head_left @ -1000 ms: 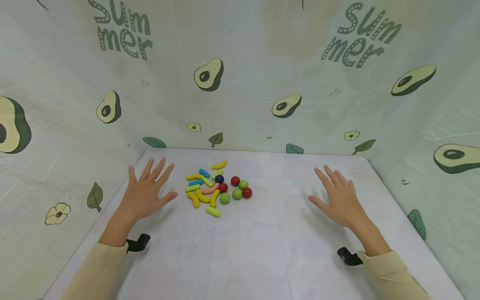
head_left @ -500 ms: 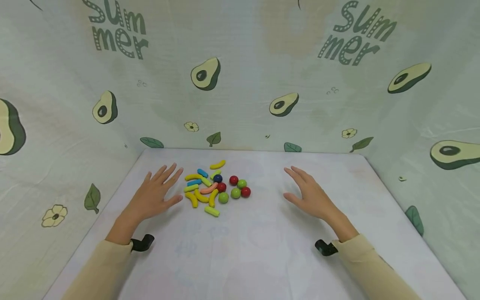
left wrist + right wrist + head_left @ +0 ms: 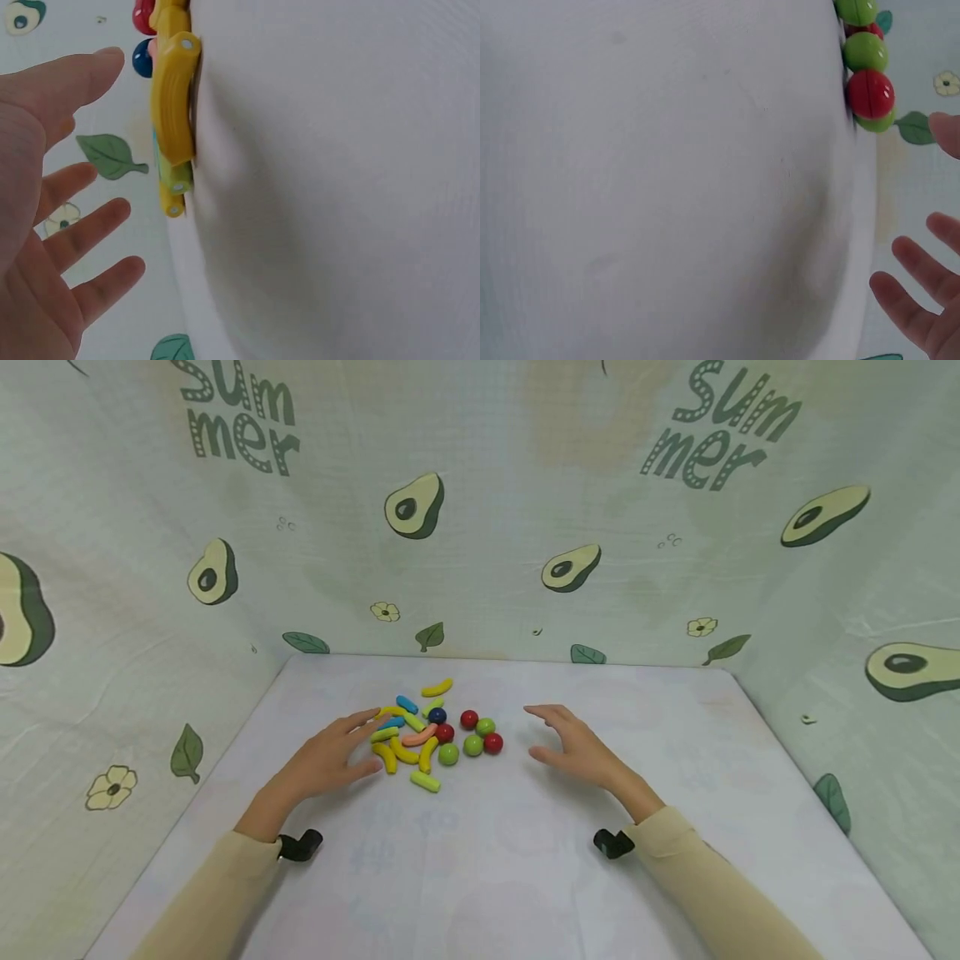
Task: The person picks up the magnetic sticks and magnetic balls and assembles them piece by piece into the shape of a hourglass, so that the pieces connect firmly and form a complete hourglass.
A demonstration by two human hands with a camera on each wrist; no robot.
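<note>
My left hand (image 3: 330, 758) hovers at the left edge of a loose cluster of small toy pieces, fingers spread and holding nothing. Its fingertips overlap a blue stick (image 3: 392, 722) and a yellow curved piece (image 3: 392, 711) in the head view. In the left wrist view a yellow banana-shaped piece (image 3: 174, 101) lies nearest the thumb. To the right of the cluster my right hand (image 3: 581, 750) is held above the table, relaxed and holding nothing. Nearest to it are a red ball (image 3: 492, 743) and a green ball (image 3: 473, 745). A salmon curved piece (image 3: 419, 736) and a dark blue ball (image 3: 437, 716) lie mid-cluster.
The pieces lie on a white table (image 3: 480, 877). A pale green stick (image 3: 425, 782) lies at the front of the cluster and a yellow banana-shaped piece (image 3: 437, 688) at the back. A cloth backdrop (image 3: 480, 593) printed with avocados encloses the table's back and sides.
Both hands have moved inward toward the cluster, the right hand travelling farther leftward. The toy pieces keep their places.
</note>
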